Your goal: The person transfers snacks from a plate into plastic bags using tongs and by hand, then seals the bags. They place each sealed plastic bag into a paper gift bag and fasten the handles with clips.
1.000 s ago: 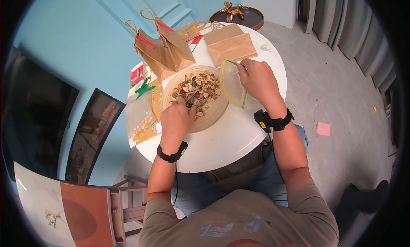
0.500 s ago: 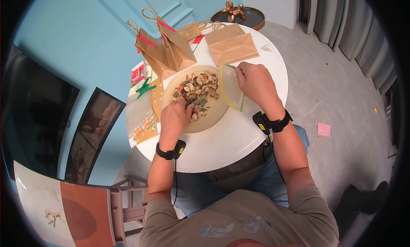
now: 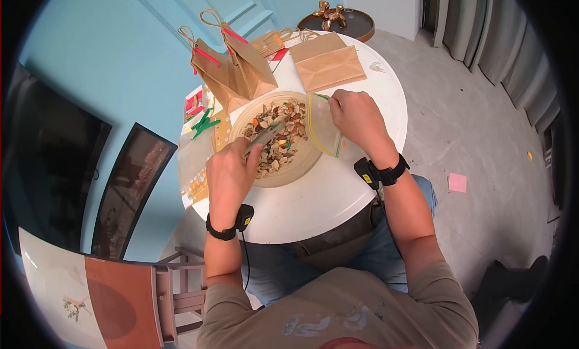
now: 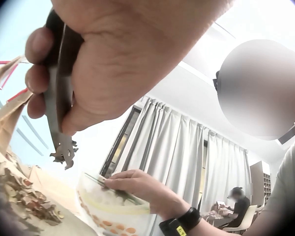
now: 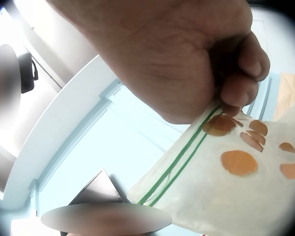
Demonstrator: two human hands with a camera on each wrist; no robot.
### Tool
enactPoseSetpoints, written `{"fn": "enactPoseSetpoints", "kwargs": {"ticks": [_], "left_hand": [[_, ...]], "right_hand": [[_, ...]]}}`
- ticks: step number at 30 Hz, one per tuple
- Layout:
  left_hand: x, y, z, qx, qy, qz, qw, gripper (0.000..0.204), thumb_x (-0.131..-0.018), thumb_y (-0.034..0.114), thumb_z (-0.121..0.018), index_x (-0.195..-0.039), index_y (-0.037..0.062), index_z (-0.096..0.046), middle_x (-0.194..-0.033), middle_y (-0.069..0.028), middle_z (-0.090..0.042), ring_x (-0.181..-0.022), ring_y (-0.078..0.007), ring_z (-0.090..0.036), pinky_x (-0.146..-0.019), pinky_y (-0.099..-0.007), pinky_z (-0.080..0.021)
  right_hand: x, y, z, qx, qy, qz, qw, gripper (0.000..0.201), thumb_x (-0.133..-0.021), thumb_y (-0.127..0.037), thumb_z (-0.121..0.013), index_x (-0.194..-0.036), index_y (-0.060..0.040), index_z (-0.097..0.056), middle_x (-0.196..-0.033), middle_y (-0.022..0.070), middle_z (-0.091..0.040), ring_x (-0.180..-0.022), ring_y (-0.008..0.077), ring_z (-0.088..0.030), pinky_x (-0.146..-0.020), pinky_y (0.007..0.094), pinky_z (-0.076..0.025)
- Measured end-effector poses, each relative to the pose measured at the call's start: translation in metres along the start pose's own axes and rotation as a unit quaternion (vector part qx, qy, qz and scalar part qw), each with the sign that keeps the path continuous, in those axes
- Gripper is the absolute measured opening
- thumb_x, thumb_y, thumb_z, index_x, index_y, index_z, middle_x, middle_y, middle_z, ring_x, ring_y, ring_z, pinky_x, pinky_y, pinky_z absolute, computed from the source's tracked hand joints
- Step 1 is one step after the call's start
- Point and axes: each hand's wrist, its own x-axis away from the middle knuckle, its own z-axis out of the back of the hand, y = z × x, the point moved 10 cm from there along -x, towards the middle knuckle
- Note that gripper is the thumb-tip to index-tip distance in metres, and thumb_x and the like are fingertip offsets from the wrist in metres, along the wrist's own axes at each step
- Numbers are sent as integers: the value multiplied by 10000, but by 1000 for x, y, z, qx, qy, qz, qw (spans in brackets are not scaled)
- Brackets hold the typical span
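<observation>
My left hand (image 3: 230,171) grips a pair of metal tongs (image 3: 265,136). Their tips lie over a heap of dried potpourri (image 3: 282,156) on a round, pale wooden dish (image 3: 306,166). In the left wrist view, small curled potpourri bits (image 4: 64,153) show between the tong tips, above the heap. My right hand (image 3: 363,121) pinches the upper edge of a clear zip bag (image 3: 324,124) with orange dots. The bag's mouth gapes toward the dish and overlaps its right rim. Green zip lines run below my fingers in the right wrist view.
Two upright brown paper bags (image 3: 256,68) with red strips stand behind the dish. Another paper bag (image 3: 330,64) lies at the back right. Green clips (image 3: 204,126) and a dotted zip bag (image 3: 194,159) lie at the left of the white round table (image 3: 301,213).
My left hand has drawn back toward the left and front, bringing the tongs into fuller view over the heap. My right hand has shifted slightly left with the zip bag.
</observation>
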Motion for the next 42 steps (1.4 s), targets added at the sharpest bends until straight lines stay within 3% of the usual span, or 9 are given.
{"fn": "enactPoseSetpoints", "kwargs": {"ticks": [5,8,12,15,17,21,27,39,42], "left_hand": [[-3,44,0,55,23,-86,994,263,-985,273,-852,-1013,19,-790,-793,-207,-756,-728,-424,-743,-672,-466,-579],[-9,65,-29,52,-5,-131,990,284,-971,285,-863,-1028,18,-787,-776,-196,-749,-717,-408,-747,-662,-466,-579],[-12,64,-30,72,-1,-117,991,333,-948,316,-881,-1053,11,-796,-782,-196,-757,-698,-388,-751,-660,-463,-585],[-8,38,-20,85,-21,-46,995,388,-929,341,-897,-1090,0,-807,-789,-207,-764,-688,-371,-754,-677,-458,-596],[-5,20,-18,56,-25,-2,998,353,-931,325,-888,-977,-2,-761,-765,-225,-750,-728,-429,-759,-671,-506,-600],[-2,-4,-40,25,-3,-16,1000,365,-934,336,-882,-954,-5,-754,-738,-229,-746,-721,-432,-764,-682,-506,-608],[-12,11,-93,43,-81,-51,994,397,-951,380,-855,-929,2,-735,-781,-237,-764,-739,-430,-773,-687,-511,-619],[-1,-10,-92,-54,-104,-3,993,381,-1000,347,-785,-1033,-32,-765,-831,-249,-780,-754,-442,-781,-692,-531,-624],[0,-9,-85,-50,-70,-23,996,364,-1001,330,-792,-1012,-32,-760,-803,-249,-770,-732,-445,-772,-682,-529,-623]], "right_hand": [[2,-3,-5,0,-6,5,1000,286,-1050,-162,-657,-900,47,-783,-819,318,-737,-786,506,-745,-808,556,-608],[2,-5,-6,0,-11,7,1000,290,-1050,-160,-654,-892,46,-783,-819,319,-736,-784,506,-745,-808,556,-609],[0,-3,1,3,8,12,1000,288,-1045,-159,-659,-886,48,-781,-823,321,-735,-790,507,-746,-806,556,-612],[-1,-1,10,0,25,7,1000,289,-1042,-158,-661,-882,50,-781,-829,318,-738,-796,502,-749,-802,555,-614],[-2,0,17,-6,33,4,999,289,-1041,-158,-661,-882,51,-781,-831,316,-740,-796,498,-751,-800,554,-616],[-1,5,34,14,54,-19,998,289,-1043,-160,-658,-894,51,-789,-830,309,-743,-785,488,-753,-791,549,-619],[-2,9,36,13,63,-24,998,291,-1042,-162,-655,-898,50,-793,-825,308,-743,-780,489,-752,-790,551,-618],[-1,3,28,8,41,-17,999,282,-1040,-145,-654,-883,50,-784,-836,311,-743,-787,493,-750,-793,550,-613],[0,3,27,11,40,-16,999,279,-1040,-145,-658,-886,50,-785,-835,310,-743,-790,493,-751,-793,549,-612]]}}
